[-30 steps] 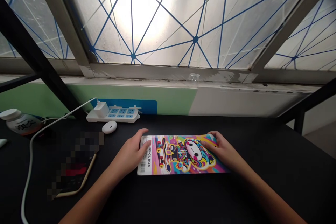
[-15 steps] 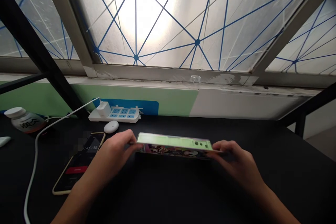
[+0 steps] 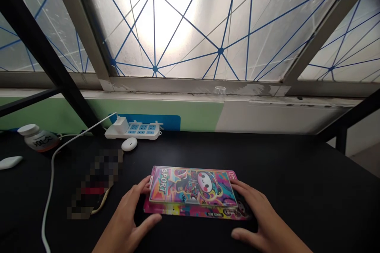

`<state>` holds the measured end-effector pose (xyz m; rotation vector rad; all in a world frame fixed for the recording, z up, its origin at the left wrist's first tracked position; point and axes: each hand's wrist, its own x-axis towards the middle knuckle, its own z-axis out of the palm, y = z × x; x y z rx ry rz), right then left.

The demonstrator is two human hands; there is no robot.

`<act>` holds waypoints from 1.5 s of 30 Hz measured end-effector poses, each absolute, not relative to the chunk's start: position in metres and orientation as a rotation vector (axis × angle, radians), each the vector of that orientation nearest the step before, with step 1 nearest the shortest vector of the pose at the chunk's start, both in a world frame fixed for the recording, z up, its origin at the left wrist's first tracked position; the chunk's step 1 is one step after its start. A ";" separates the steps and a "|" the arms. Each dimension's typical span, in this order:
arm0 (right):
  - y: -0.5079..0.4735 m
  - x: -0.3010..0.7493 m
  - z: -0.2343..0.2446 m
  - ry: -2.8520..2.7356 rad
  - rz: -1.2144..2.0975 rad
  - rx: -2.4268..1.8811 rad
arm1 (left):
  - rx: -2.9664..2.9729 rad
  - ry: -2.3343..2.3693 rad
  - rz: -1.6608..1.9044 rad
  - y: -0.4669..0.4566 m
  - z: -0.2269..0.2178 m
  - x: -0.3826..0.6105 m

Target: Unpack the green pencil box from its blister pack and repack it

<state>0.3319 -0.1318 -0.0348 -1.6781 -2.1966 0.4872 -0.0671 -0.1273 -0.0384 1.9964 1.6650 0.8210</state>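
A colourful pencil box [image 3: 191, 189] with a cartoon figure and the word SPORT lies flat on the black table [image 3: 297, 182]. It rests on its printed card backing, whose edge shows along the near side. My left hand [image 3: 132, 221] grips the box's left end, thumb at the near edge and fingers at the far corner. My right hand [image 3: 261, 221] holds the right end in the same way, thumb stretched along the table.
A phone [image 3: 95, 191] lies left of the box, with a white cable [image 3: 49, 189] running past it. Behind stand a white power strip [image 3: 133, 129], a small white oval case [image 3: 130, 144] and a bottle [image 3: 38, 140]. A white object [image 3: 10, 162] sits at the far left.
The box was lifted on edge and turned over. It now lies flat nearer to me with the SPORT face up. Both hands stayed at its ends.
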 end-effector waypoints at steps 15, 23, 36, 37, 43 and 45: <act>-0.044 0.334 0.016 -2.371 0.805 -1.520 | 1.832 1.619 0.672 -0.075 0.000 -0.044; -0.068 0.332 -0.005 -2.148 0.652 -1.449 | 1.917 1.619 1.065 -0.101 -0.015 -0.050; -0.121 0.306 -0.024 -1.910 0.208 -1.269 | 1.192 1.609 1.654 -0.124 -0.008 -0.044; -0.123 0.306 -0.023 -1.960 0.176 -1.261 | 1.052 1.591 1.670 -0.126 -0.010 -0.046; -0.130 0.304 -0.024 -2.231 -0.131 -1.218 | 0.607 1.497 1.564 -0.135 -0.028 -0.067; -0.132 0.302 -0.028 -2.320 -0.209 -1.234 | 0.668 1.544 1.411 -0.138 -0.030 -0.072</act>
